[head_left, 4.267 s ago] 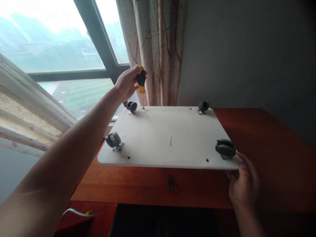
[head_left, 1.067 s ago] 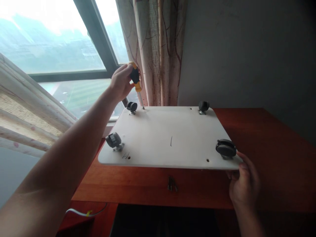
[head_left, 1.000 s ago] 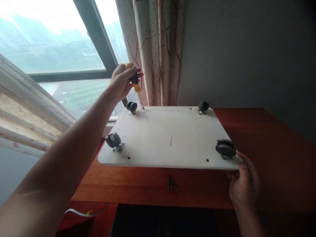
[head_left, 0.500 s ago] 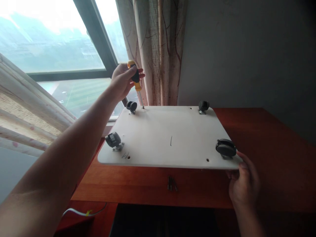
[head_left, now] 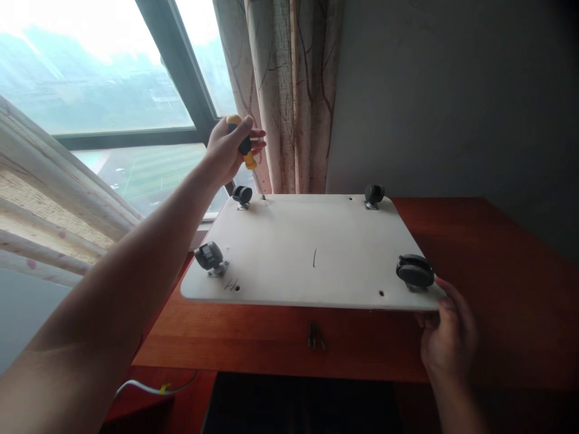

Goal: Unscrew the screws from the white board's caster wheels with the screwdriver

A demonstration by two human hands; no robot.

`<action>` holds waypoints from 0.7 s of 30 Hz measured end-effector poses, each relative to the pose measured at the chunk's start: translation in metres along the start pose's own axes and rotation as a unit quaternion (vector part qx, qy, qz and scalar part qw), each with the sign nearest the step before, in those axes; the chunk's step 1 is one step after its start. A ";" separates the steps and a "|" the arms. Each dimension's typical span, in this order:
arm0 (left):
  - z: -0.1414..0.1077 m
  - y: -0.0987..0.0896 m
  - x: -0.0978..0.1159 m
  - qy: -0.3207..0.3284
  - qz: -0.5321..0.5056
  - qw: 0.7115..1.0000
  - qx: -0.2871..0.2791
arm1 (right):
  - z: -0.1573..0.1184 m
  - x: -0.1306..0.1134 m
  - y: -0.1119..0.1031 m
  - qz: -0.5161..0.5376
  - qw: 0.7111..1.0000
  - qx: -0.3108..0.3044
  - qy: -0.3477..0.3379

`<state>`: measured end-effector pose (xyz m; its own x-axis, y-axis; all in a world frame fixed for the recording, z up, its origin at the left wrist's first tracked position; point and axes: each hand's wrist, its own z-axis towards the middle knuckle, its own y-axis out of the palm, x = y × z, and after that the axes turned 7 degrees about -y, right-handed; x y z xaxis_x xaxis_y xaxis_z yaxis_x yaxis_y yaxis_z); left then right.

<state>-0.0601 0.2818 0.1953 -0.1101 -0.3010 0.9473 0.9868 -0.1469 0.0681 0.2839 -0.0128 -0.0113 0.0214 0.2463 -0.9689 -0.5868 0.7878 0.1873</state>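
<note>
My left hand [head_left: 230, 144] is closed round the yellow and black handle of a screwdriver [head_left: 249, 159], some fingers loosely extended. Its shaft slants down, with the tip at a hole by the far left edge of a white board [head_left: 289, 241]. Black casters stand at the board's corners: far left [head_left: 243, 194], near left [head_left: 210, 256], far right [head_left: 374, 193] and near right [head_left: 415, 271]. At the near right corner, my right hand [head_left: 447, 331] grips the board's edge, thumb and fingers around it. Whether a screw sits under the screwdriver tip cannot be made out.
Several screws [head_left: 315, 336] lie on the reddish wooden table [head_left: 235, 331] before the board. A white cable [head_left: 140, 386] runs at the lower left. Behind are a window [head_left: 113, 78], patterned curtains [head_left: 289, 96] and a grey wall [head_left: 443, 102].
The screwdriver's handle has tilted slightly further left and turned in my left hand, while its tip stays at the hole. My right hand keeps its hold on the board.
</note>
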 end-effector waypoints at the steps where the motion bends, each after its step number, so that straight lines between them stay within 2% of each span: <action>1: 0.000 0.000 -0.001 0.005 -0.002 1.000 0.002 | 0.000 0.000 0.000 0.000 1.000 0.000 0.000; 7: 0.005 -0.004 0.001 -0.036 -0.026 0.999 -0.023 | 0.000 -0.002 0.001 0.006 1.000 0.001 0.000; 17: 0.011 -0.006 -0.009 0.020 0.000 1.000 -0.008 | 0.000 0.001 -0.001 0.004 1.000 -0.012 -0.008; 21: 0.016 -0.010 -0.009 0.005 -0.008 0.999 -0.032 | -0.001 0.003 -0.003 -0.004 1.000 -0.017 -0.011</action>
<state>-0.0673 0.3017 0.1908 -0.1279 -0.3067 0.9432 0.9754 -0.2111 0.0636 0.2851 -0.0150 -0.0151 0.0434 0.2532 -0.9665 -0.6135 0.7703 0.1742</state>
